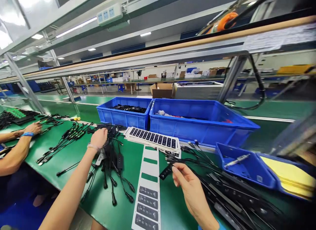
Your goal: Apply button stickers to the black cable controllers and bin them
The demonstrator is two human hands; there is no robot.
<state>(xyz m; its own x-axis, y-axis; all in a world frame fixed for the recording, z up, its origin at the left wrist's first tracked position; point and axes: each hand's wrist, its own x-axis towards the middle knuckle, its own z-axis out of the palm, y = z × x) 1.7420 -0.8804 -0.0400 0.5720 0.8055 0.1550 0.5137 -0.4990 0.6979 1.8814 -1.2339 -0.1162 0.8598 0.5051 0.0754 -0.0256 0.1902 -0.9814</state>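
Observation:
My right hand (189,184) pinches a black label sticker (166,171) with small white icons between thumb and fingers. Just left of it, a white sticker sheet (147,198) lies on the green table, several black labels on its near part and cut-out gaps farther up. My left hand (98,137) is at a pile of black cables with inline control boxes (120,160), fingers curled down; its fingertips and whatever they grip are hidden. More label sheets (153,137) are stacked against the blue bins.
Two large blue bins (202,128) stand behind the sheets. At right are a small blue tray (244,164) holding a pen-like tool, yellow sheets (291,177) and black cabled strips (229,200). Green-marked cables (74,134) lie left, near a co-worker's hand (33,128).

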